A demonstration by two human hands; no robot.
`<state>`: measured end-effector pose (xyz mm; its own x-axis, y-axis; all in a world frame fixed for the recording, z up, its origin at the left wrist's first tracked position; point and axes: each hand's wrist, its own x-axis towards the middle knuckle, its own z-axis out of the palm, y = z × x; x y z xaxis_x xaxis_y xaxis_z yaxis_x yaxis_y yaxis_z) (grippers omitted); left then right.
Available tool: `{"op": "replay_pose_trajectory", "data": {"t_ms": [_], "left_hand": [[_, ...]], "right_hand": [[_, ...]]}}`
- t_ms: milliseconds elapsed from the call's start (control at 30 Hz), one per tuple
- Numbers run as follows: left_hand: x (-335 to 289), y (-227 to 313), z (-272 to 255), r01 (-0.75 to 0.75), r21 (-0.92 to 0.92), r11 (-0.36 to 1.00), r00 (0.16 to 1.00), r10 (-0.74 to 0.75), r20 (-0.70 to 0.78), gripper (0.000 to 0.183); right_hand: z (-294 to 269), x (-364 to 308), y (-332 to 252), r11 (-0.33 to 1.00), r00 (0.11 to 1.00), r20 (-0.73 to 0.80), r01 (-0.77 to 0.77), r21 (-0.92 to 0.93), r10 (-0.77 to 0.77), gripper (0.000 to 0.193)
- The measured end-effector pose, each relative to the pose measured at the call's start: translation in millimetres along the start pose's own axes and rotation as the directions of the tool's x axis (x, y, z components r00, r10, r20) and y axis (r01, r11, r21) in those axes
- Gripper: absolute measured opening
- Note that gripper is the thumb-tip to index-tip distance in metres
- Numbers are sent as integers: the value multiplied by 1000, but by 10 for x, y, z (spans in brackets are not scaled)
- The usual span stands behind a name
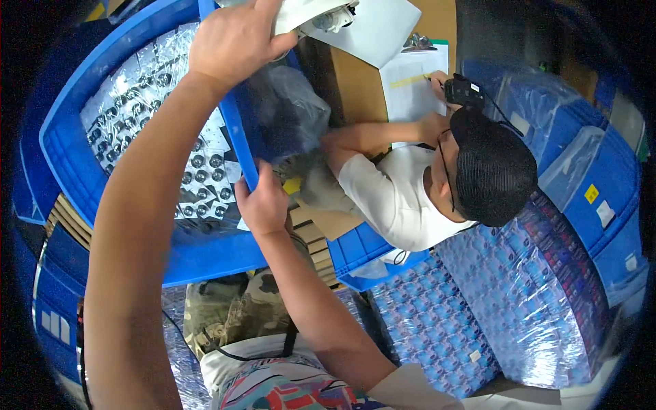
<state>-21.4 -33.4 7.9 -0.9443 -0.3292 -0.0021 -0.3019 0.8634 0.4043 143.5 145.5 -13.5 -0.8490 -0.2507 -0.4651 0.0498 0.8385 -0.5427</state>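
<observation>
One white device (298, 15) against left hand (236, 41), fingers' hold unclear; blue bin rim (236, 133) pinched in fingers of right hand (265, 207).

In the bin (212, 263), before me and to my left, lie rows of parts (198, 176). My right fingers (265, 176) are on its right rim, toward the near corner; my left fingers (281, 44), on a housing (304, 15), by that rim's far end. Right of the bin is a co-worker (410, 198), before whom the worktop (355, 89) carries a clipboard (418, 45), right of a loose sheet (376, 26). Stacked packs (437, 328) lie behind the co-worker, to my right.
</observation>
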Motion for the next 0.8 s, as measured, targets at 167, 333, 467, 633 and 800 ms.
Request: {"op": "replay_pose_trajectory", "data": {"t_ms": [167, 333, 467, 633, 800], "left_hand": [[11, -1, -12, -17, -6, 1000, 1000, 17, 9, 33], [5, 8, 16, -1, 3, 1000, 1000, 1, 21, 34], [0, -62, 66, -20, 64, 998, 1000, 20, -4, 34], [-1, -52, 104, -19, 21, 1000, 1000, 19, -9, 33], [18, -26, 58, 56, 144, 988, 998, -60, 24, 29]], "right_hand": [[-4, -6, -18, 1000, 1000, 5, -4, 17, 4, 32], [-43, 7, -28, 999, 999, 30, -27, 22, 27, 32], [21, -4, -26, 998, 999, 41, -14, 54, 12, 32], [-62, 26, -24, 1000, 997, 77, -7, 16, 6, 33], [-22, -8, -74, 996, 997, 71, 4, 95, -10, 34]]}}
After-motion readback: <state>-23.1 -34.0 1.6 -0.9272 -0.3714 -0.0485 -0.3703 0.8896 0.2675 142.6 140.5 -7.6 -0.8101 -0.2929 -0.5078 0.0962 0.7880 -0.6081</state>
